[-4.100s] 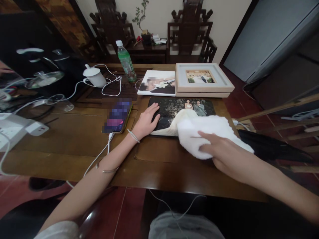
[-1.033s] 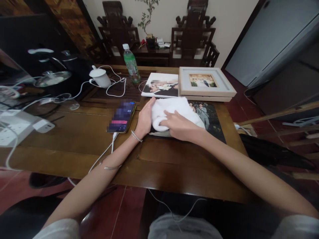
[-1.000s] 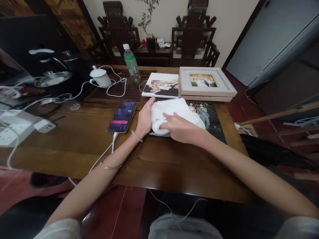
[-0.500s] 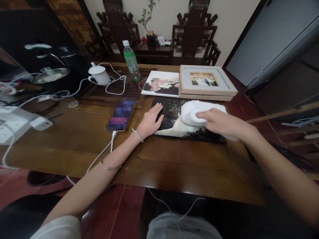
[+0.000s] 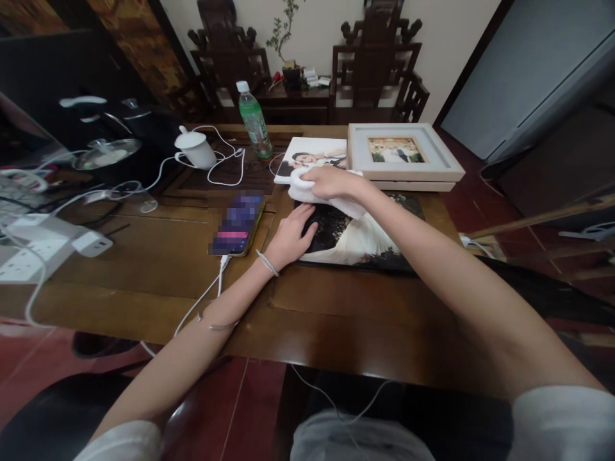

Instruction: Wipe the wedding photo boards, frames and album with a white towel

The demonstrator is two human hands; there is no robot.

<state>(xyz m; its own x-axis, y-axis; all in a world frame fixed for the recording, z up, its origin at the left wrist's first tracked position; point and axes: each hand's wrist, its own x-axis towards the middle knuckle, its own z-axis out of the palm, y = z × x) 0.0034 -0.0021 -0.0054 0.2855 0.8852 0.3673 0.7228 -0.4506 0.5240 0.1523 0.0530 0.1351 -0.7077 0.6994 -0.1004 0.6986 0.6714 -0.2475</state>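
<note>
White cloth [image 5: 302,191], one: pinched by fingers of right hand [image 5: 336,182], shifted leftward to far-left edge of photo panel [image 5: 358,243], suggesting wiping there; left hand [image 5: 292,235]: spread on panel's left end; panel on table [image 5: 346,326]

Photo panel [image 5: 358,242]: on the table [image 5: 336,333] before me, my left hand [image 5: 291,237] on its left edge.
Cloth [image 5: 302,191]: in my right hand [image 5: 331,182], at the panel's far left corner.
Picture frame [image 5: 398,169]: behind the panel, right of a second photo [image 5: 310,153].
Phone [image 5: 237,224]: left of my left hand.
Bottle [image 5: 254,123]: behind the phone, right of the cup [image 5: 196,150].
Power strip [image 5: 38,246]: table's left end.
</note>
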